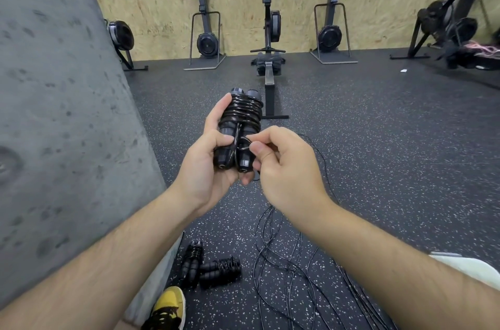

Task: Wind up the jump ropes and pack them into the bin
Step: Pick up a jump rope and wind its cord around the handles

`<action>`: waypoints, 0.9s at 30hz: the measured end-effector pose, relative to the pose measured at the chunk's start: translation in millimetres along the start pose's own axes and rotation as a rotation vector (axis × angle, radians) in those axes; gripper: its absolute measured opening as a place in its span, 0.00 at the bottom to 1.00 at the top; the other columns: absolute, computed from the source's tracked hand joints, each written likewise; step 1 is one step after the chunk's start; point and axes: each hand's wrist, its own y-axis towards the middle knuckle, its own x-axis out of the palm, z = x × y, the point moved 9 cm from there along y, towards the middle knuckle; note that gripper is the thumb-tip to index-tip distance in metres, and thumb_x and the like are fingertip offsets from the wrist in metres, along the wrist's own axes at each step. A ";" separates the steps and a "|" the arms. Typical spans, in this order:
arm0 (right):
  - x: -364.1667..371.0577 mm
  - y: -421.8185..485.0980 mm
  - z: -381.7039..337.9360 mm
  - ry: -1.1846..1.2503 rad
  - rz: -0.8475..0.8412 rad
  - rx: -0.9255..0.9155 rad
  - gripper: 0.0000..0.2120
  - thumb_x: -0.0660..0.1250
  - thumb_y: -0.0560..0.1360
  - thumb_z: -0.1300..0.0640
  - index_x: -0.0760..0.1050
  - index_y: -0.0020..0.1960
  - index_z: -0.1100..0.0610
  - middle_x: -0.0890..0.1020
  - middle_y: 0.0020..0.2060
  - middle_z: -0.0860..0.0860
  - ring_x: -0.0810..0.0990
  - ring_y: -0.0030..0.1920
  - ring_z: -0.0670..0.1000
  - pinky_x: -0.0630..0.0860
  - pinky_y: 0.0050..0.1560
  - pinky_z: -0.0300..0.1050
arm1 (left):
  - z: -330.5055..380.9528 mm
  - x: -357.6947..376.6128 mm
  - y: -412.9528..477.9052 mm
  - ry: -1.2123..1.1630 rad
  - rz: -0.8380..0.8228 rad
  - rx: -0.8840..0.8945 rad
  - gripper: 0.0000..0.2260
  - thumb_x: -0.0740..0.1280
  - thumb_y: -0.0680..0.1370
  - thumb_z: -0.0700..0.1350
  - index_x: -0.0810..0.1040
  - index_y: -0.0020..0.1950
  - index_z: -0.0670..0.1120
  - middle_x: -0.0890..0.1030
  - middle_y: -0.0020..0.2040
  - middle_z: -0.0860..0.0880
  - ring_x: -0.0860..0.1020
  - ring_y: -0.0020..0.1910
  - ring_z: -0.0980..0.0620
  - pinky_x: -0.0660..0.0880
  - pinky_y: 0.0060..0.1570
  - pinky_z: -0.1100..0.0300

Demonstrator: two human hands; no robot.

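**A:** Obs. 1, where is the jump rope?

**B:** The jump rope (240,118) is held up in front of the chest, above the floor (378,140). Its two handles lie side by side, with the cord coiled tightly round their upper half.

**A:** Left hand?

**B:** The left hand (205,167) grips the handles from the left. The fingers (216,140) are curled, with the thumb across the lower handles.

**A:** Right hand?

**B:** The right hand (286,167) pinches a small loop of cord just beside the handle ends, between thumb and forefinger. The other fingers are curled in.

**A:** Surroundings?

**B:** One wound bundle (192,259) and a second bundle (220,271) lie touching on the floor near a yellow shoe (169,308). Loose ropes (270,245) sprawl to their right. There is a grey wall (54,113) at left and a rowing machine (269,59) ahead.
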 end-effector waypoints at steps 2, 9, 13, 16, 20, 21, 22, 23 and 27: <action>1.3 -0.3 -6.6 -0.057 -0.037 -0.085 0.08 0.62 0.79 0.70 0.78 0.46 0.63 0.74 0.43 0.53 0.78 0.33 0.45 0.77 0.30 0.35 | 0.4 1.6 -1.3 -0.020 -0.018 0.003 0.30 0.51 0.79 0.36 0.68 0.75 0.62 0.80 0.59 0.37 0.76 0.35 0.43 0.67 0.30 0.55; 21.3 -2.9 -27.9 -0.678 -0.228 -0.573 0.05 0.63 0.79 0.63 0.76 0.52 0.63 0.73 0.47 0.55 0.76 0.43 0.56 0.78 0.41 0.55 | 7.5 -1.1 -2.8 -0.039 -0.059 0.041 0.31 0.53 0.77 0.36 0.68 0.75 0.63 0.78 0.61 0.36 0.75 0.35 0.45 0.64 0.34 0.53; 28.2 -4.2 -30.8 -0.880 -0.269 -0.632 0.06 0.63 0.76 0.61 0.76 0.50 0.63 0.75 0.45 0.56 0.75 0.43 0.57 0.77 0.42 0.54 | 5.6 -3.3 -3.2 -0.045 -0.059 0.038 0.32 0.54 0.74 0.37 0.68 0.75 0.62 0.78 0.59 0.38 0.74 0.35 0.46 0.63 0.35 0.52; 26.3 -4.3 -27.7 -0.820 -0.233 -0.503 0.10 0.67 0.70 0.65 0.74 0.52 0.63 0.75 0.47 0.57 0.76 0.46 0.58 0.77 0.45 0.55 | 2.0 -2.3 -3.1 -0.025 -0.053 0.027 0.32 0.53 0.75 0.37 0.67 0.75 0.62 0.81 0.55 0.42 0.75 0.36 0.46 0.65 0.34 0.53; 21.6 -2.6 -20.6 -0.619 -0.204 -0.256 0.15 0.68 0.72 0.66 0.67 0.54 0.57 0.71 0.51 0.53 0.74 0.53 0.56 0.73 0.54 0.52 | -1.9 -3.0 -2.2 0.010 -0.038 0.000 0.32 0.54 0.73 0.38 0.68 0.75 0.61 0.83 0.53 0.46 0.78 0.37 0.48 0.67 0.34 0.55; 20.3 -2.6 -21.3 -0.582 -0.190 -0.237 0.15 0.67 0.73 0.67 0.65 0.53 0.55 0.70 0.51 0.52 0.74 0.52 0.55 0.73 0.53 0.50 | -2.0 -2.8 -1.5 0.010 -0.040 -0.007 0.33 0.55 0.73 0.38 0.69 0.74 0.61 0.83 0.54 0.46 0.78 0.38 0.49 0.67 0.35 0.54; 18.3 -1.8 -22.4 -0.551 -0.176 -0.227 0.14 0.66 0.74 0.67 0.64 0.52 0.54 0.70 0.50 0.51 0.74 0.51 0.54 0.72 0.52 0.48 | -1.9 -2.5 -0.9 0.010 -0.043 -0.014 0.33 0.55 0.72 0.38 0.69 0.74 0.62 0.83 0.55 0.47 0.79 0.39 0.50 0.67 0.37 0.54; 16.2 -0.9 -23.0 -0.525 -0.168 -0.216 0.14 0.64 0.75 0.67 0.63 0.51 0.54 0.70 0.49 0.50 0.74 0.50 0.54 0.71 0.50 0.46 | -1.3 -1.9 -0.4 0.010 -0.048 -0.018 0.33 0.56 0.71 0.38 0.69 0.74 0.62 0.83 0.56 0.47 0.79 0.39 0.49 0.68 0.38 0.53; 10.7 3.6 -24.1 -0.557 -0.182 -0.227 0.16 0.62 0.73 0.69 0.62 0.51 0.52 0.70 0.49 0.49 0.72 0.51 0.52 0.66 0.48 0.44 | 1.7 0.1 1.0 0.048 -0.074 -0.029 0.36 0.56 0.69 0.36 0.68 0.74 0.63 0.83 0.60 0.46 0.81 0.42 0.47 0.76 0.38 0.50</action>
